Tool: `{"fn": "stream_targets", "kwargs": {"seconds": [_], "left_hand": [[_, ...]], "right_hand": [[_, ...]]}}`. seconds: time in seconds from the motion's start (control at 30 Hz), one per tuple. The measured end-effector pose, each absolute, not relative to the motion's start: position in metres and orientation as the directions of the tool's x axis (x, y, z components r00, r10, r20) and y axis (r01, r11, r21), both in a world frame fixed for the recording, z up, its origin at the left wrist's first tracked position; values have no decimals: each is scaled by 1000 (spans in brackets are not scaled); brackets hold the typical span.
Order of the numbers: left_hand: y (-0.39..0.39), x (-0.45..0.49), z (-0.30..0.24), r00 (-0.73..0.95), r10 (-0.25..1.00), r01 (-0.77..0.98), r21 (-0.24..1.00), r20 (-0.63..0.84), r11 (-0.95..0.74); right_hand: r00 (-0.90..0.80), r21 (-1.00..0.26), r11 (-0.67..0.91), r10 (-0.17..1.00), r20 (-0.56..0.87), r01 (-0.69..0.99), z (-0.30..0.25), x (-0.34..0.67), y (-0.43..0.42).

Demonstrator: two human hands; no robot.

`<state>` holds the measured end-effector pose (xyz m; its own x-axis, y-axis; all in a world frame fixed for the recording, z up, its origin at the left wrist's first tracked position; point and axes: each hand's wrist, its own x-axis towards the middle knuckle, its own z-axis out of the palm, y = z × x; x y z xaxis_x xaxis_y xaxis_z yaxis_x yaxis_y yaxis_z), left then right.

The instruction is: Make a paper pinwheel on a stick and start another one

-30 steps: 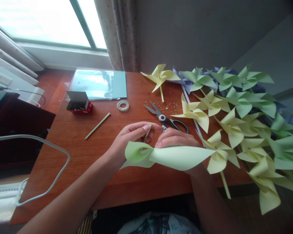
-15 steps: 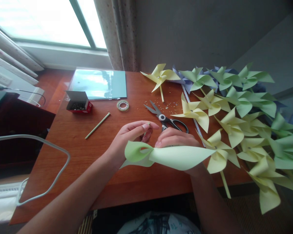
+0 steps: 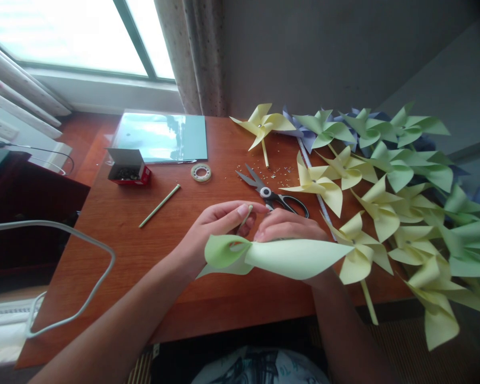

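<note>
A light green paper pinwheel (image 3: 300,257) is held in front of my body, seen nearly edge-on. My right hand (image 3: 290,225) is closed on it from behind; the paper hides part of the grip. My left hand (image 3: 232,218), just left of it, pinches a small, narrow pale green piece (image 3: 246,216) between thumb and forefinger. The left fingertips come close to the right fingers; whether they touch I cannot tell. Scissors (image 3: 266,194) lie open just beyond my hands, handles partly behind the right one. Left of them, a thin green paper stick (image 3: 160,206) rests on the table.
On the wooden table (image 3: 104,266) are a red box of small dark pieces (image 3: 130,173), a tape roll (image 3: 201,172), a glossy plastic packet of blue-green sheets (image 3: 160,137) and tiny scraps. Yellow, green and purple pinwheels (image 3: 360,250) crowd the right side. A white cable (image 3: 108,250) loops at left.
My left hand has shifted slightly right, toward my right hand, and more of the small green piece shows between its fingers. My right hand and the pinwheel have hardly moved.
</note>
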<state>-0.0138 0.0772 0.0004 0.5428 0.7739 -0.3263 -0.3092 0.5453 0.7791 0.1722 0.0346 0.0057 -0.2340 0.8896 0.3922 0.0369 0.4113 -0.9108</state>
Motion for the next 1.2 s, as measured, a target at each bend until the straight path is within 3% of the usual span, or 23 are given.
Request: {"fn": "stream_targets", "kwargs": {"seconds": [0.63, 1.2], "left_hand": [[75, -14, 3, 570, 763, -403, 706, -305, 583], [75, -17, -6, 634, 705, -328, 715, -318, 617]], "right_hand": [[-158, -904, 420, 901, 405, 80, 3, 174, 35], [-133, -912, 398, 914, 384, 95, 5, 174, 34]]}}
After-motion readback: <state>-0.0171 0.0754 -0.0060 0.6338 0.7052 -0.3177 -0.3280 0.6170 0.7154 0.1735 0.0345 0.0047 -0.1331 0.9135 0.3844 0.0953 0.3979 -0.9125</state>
